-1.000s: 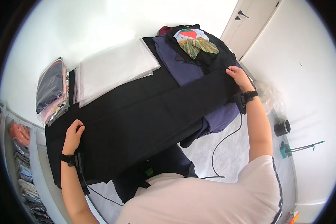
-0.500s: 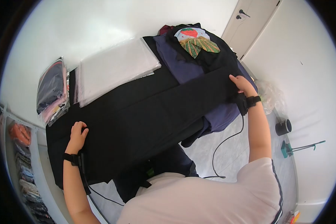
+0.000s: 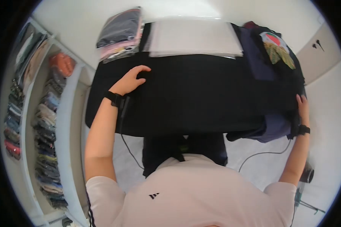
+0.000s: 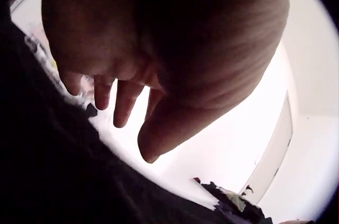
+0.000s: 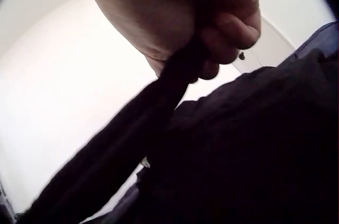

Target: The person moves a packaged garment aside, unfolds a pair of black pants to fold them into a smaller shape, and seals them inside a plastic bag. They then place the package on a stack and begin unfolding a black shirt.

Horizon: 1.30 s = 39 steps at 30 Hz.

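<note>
A long piece of black cloth [image 3: 204, 90] lies across the table, blending with the other black fabric under it. Over its left part hovers my left hand [image 3: 130, 80], fingers loosely bent and thumb apart. In the left wrist view no cloth shows between the fingers of that hand [image 4: 159, 49]. At the table's right end my right hand [image 3: 303, 108] holds the cloth. Its curled fingers [image 5: 225, 38] grip a bunched edge in the right wrist view, and a raised fold of black cloth [image 5: 116, 139] runs down to the left from them.
Clear plastic bags [image 3: 195, 38] lie flat at the back, beside a stack of bagged clothes [image 3: 119, 32]. Purple-blue cloth [image 3: 278, 126] and a garment with a coloured print [image 3: 276, 51] lie on the right. A shelf of bagged clothes [image 3: 51, 132] stands left.
The head view has swung left and now faces the table squarely. My left hand has moved away from the cloth's near-left part towards the back; my right hand stays at the right end.
</note>
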### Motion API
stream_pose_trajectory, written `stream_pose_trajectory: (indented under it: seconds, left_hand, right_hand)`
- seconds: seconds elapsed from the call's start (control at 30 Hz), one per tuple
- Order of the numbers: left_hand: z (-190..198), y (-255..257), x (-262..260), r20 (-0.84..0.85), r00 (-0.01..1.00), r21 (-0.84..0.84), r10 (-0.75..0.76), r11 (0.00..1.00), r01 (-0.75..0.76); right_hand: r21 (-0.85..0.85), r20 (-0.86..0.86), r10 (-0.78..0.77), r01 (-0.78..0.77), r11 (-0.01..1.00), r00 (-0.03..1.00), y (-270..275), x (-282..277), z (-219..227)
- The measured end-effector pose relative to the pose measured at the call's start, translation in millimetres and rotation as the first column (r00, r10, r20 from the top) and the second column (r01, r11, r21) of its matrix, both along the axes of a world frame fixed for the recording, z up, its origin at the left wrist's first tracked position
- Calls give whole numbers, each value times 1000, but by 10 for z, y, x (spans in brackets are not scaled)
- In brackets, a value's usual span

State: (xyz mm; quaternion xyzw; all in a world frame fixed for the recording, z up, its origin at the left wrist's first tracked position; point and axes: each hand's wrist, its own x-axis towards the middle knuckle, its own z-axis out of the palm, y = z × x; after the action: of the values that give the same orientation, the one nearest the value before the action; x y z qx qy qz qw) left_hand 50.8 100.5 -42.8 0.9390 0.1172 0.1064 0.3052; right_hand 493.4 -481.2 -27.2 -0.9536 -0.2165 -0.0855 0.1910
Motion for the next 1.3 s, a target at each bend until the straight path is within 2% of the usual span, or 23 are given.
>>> stream_pose_trajectory:
  seconds: [0.03, 0.07, 0.13, 0.17, 0.2, 0.23, 0.27, 0.3, 0.33, 0.4, 0.47, 0.5, 0.53, 0.63, 0.7, 0.8, 0.87, 0.93, 1.03, 1.07, 1.17, 1.2, 1.3]
  left_hand:
    - [131, -41, -109, 61, 998, -136, 27, 991, -18]
    - [219, -58, -257, 40, 998, -130, 40, 991, -34]
    - [337, -158, -548, 55, 997, 127, 50, 990, -57]
    - [330, -218, -736, -15, 996, 132, 88, 988, -85]
    - [323, -339, -884, -25, 995, 122, 99, 988, -96]
    - [321, -479, -1019, -80, 992, 167, 98, 982, -83]
    - [327, -611, -1128, -133, 986, 212, 97, 975, -67]
    - [381, -777, -1152, -150, 986, 224, 70, 974, -35]
    - [396, -918, -1133, -159, 987, 234, 38, 972, 0]
    - [325, -1032, -1035, -131, 991, 202, 17, 979, 10]
    - [160, -1034, -881, -120, 993, 284, 15, 959, 20]
    - [101, -1056, -830, -143, 989, 303, 41, 953, 4]
    - [51, -1088, -805, -163, 985, 313, 64, 950, -10]
    - [-89, -1179, -781, -212, 967, 372, 144, 927, -56]
    - [-207, -1268, -782, -160, 970, 450, 185, 888, -95]
    - [-314, -1329, -785, -64, 972, 498, 224, 851, -164]
    - [-351, -1337, -808, -5, 973, 503, 230, 842, -196]
    - [-368, -1325, -815, 37, 973, 498, 228, 840, -216]
    - [-405, -1309, -825, 72, 972, 458, 223, 859, -231]
    - [-419, -1302, -833, 69, 973, 451, 219, 863, -226]
    - [-381, -1305, -848, 69, 972, 408, 224, 883, -232]
    - [-340, -1319, -855, 74, 971, 407, 226, 882, -237]
    - [-350, -1343, -869, 95, 978, 391, 183, 897, -206]
  right_hand:
    - [29, 9, -12, 12, 1000, 1000, -97, 94, -212]
    - [49, 15, -30, 29, 998, 999, -190, 172, -425]
    - [52, -313, -111, 134, 990, 943, -25, -91, -148]
    - [-28, -453, -232, 246, 969, 861, 136, -272, 48]
    - [-40, -458, -227, 235, 971, 860, 67, -191, -22]
    - [-211, -146, -260, 227, 951, 955, -57, -61, -108]
    - [-362, 180, -209, 262, 894, 961, -109, 13, -182]
    - [-278, 283, -35, 117, 953, 958, -17, -7, -175]
    - [-193, 198, 107, -69, 979, 974, 363, -387, 55]
    - [-49, 55, 364, -362, 931, 930, 1318, -1391, 496]
    - [112, -75, 665, -656, 746, 743, 1924, -1884, 506]
    - [67, -87, 754, -751, 656, 651, 2190, -2094, 515]
    - [146, -175, 815, -804, 576, 553, 2443, -2263, 486]
    - [39, -184, 909, -921, 387, 374, 3207, -2561, 431]
    - [-60, -295, 879, -925, 375, 375, 3754, -2747, 465]
    - [-161, -311, 910, -959, 232, 273, 4641, -2966, 297]
    - [-123, -248, 947, -976, 179, 205, 5144, -3111, 67]
    - [-36, -149, 968, -980, 198, 201, 5537, -3254, -197]
    - [72, -239, 946, -968, 242, 218, 5803, -3519, -260]
    - [63, -237, 948, -971, 231, 210, 5863, -3562, -292]
    - [19, -201, 921, -938, 345, 334, 5997, -3661, -381]
    - [11, -207, 921, -940, 341, 331, 6011, -3692, -370]
    - [110, -186, 917, -920, 376, 353, 6049, -3705, -432]
